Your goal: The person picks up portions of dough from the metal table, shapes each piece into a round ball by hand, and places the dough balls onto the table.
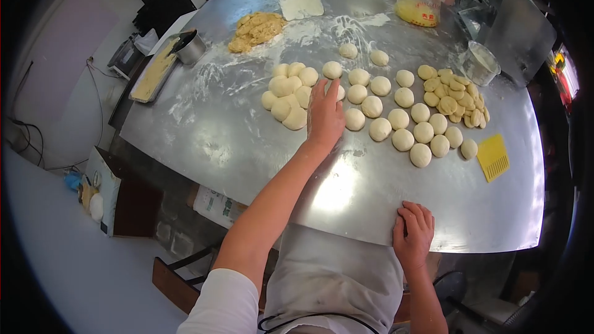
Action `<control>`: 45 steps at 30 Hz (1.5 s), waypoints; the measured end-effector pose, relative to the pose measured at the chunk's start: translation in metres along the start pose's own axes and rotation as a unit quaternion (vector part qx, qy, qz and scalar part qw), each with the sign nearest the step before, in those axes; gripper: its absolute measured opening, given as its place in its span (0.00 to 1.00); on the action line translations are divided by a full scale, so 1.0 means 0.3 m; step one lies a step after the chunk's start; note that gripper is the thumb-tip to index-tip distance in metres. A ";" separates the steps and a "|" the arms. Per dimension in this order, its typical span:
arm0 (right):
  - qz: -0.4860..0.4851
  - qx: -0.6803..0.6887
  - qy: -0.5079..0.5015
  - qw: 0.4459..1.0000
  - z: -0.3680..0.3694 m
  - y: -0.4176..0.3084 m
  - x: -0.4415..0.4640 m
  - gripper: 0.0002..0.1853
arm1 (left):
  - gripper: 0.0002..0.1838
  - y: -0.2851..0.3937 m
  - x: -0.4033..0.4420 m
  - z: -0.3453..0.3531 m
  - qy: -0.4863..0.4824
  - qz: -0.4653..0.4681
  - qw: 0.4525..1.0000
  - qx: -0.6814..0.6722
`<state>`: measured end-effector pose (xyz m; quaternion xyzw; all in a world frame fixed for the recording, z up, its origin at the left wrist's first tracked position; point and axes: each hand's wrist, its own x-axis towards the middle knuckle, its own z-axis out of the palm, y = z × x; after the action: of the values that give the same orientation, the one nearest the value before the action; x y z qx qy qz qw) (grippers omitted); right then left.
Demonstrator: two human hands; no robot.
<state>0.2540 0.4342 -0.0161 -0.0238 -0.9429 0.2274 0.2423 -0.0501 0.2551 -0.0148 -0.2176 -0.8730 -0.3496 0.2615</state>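
Observation:
My left hand (325, 116) reaches out over the table with its fingers stretched forward. Its fingertips are at the near side of a round dough ball (332, 70); whether they touch it I cannot tell. Partly hidden behind the fingers is another dough ball (341, 93). Left of this hand lies a tight cluster of dough pieces (284, 86), and to its right several separate dough balls (372, 106) are spread out. My right hand (414, 232) rests on the table's near edge, fingers loosely bent and thumb apart, with nothing in it.
On the steel table (204, 142) sit a yellow scraper (493, 158), a pile of flattened dough pieces (455, 96), a metal container (481, 64), a plastic bag (418, 9), a brownish dough mass (255, 31) and a white slab (301, 6). A tray (154, 73) and a metal pot (190, 47) stand left.

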 end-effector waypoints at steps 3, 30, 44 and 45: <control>0.004 -0.001 0.000 1.000 0.002 -0.001 0.000 0.12 | 0.27 -0.067 0.024 -0.089 0.016 0.019 0.999 0.034; -0.009 0.020 0.016 1.000 -0.003 -0.008 -0.002 0.14 | 0.22 -0.001 -0.379 -0.497 0.144 -0.453 0.508 -0.719; 0.073 0.271 -0.088 0.956 0.060 -0.153 0.110 0.36 | 0.27 0.502 -0.678 -0.490 -0.133 -0.526 0.537 -0.646; 0.084 0.270 -0.063 0.957 0.050 -0.133 0.106 0.36 | 0.26 0.495 -0.693 -0.516 -0.122 -0.527 0.566 -0.622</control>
<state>0.2214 0.3972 0.0040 -0.0221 -0.8542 0.4943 0.1596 0.2404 0.2001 0.0281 0.1314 -0.4237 -0.8520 -0.2780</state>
